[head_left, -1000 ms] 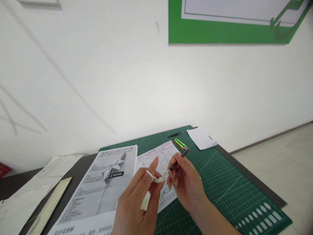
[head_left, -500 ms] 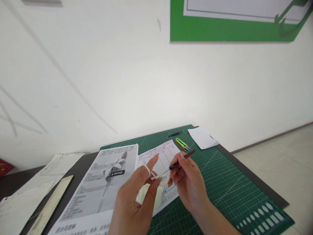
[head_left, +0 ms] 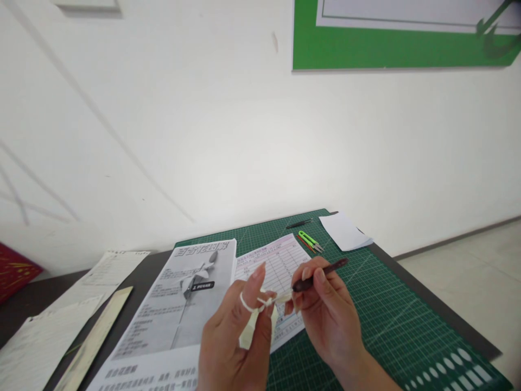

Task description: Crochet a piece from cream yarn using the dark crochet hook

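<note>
White yarn (head_left: 247,304) loops round the index finger of my left hand (head_left: 234,336). Thumb and fingertips of that hand pinch a pale cream crochet piece (head_left: 247,332), most of it hidden behind the palm. In my right hand (head_left: 331,315) is a crochet hook with a dark brown handle (head_left: 321,276), gripped between thumb and fingers. Its thin tip points left to the yarn at my left fingertips, where the two seem to touch. Whether a loop sits on the hook is too small to tell.
Under my hands lie a printed chart sheet (head_left: 280,260) and a flower print (head_left: 163,315) on a green cutting mat (head_left: 391,315). Behind are green thread snips (head_left: 309,240), a dark pen-like tool (head_left: 299,223) and white paper (head_left: 345,231). A ruler-like strip (head_left: 95,336) lies left.
The whole view has shifted slightly, so things sit further right. The hook's tip has moved closer to the yarn at my left fingertips, and its handle has tilted a little.
</note>
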Demonstrator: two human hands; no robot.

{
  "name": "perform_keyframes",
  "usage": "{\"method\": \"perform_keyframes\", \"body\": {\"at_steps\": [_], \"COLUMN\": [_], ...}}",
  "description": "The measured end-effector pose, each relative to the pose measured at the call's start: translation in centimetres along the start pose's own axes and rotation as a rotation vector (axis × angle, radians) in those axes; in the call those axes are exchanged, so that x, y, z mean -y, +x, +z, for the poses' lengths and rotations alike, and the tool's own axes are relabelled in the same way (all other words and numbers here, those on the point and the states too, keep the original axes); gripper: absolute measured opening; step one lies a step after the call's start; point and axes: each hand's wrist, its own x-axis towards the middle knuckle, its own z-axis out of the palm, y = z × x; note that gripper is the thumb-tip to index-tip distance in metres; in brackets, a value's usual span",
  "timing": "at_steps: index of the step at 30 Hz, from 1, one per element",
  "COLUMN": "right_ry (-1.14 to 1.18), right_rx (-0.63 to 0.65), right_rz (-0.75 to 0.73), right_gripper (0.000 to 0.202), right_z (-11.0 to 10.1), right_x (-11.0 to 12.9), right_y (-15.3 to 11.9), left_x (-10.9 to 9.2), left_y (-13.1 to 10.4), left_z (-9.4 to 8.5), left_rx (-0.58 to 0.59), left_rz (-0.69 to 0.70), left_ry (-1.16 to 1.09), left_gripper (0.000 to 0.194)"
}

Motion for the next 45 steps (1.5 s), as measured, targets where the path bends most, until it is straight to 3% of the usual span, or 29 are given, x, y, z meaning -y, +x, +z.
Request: {"method": "perform_keyframes", "body": {"at_steps": [5, 17, 23, 33, 35, 40, 45], "right_ry": [0.019, 0.181, 0.248, 0.243, 0.239, 0.207, 0.160], "right_rx": [0.011, -0.063, -0.071, -0.020, -0.014, -0.012, -0.001], "right_rz": [0.017, 0.300, 0.383, 0.394, 0.397, 0.380, 0.306], "right_gripper": [0.013, 0.020, 0.019, 0.019, 0.019, 0.023, 0.024], "right_z": [-0.2, -0.3, -0.3, -0.4, -0.3, -0.2, 0.0], "right_x": [-0.1, -1.0, -1.3, -1.5, -1.5, -1.3, -1.0], "right_y": [0.0, 0.2, 0.1, 0.0, 0.0, -0.3, -0.6], "left_x": [0.4, 1.1, 0.6, 0.4, 0.4, 0.8, 1.4], "left_y": [0.2, -0.2, 0.1, 0.5, 0.5, 0.1, -0.7], "left_z": [-0.1, -0.4, -0.6, -0.9, -1.0, -0.8, -0.4], "left_rx": [0.013, 0.006, -0.007, -0.069, -0.076, -0.154, -0.265], "left_rz": [0.106, 0.223, 0.290, 0.356, 0.359, 0.397, 0.386], "left_ry": [-0.044, -0.074, 0.036, 0.180, 0.206, 0.298, 0.354], "left_gripper": [0.084, 0.098, 0.066, 0.055, 0.059, 0.094, 0.082]}}
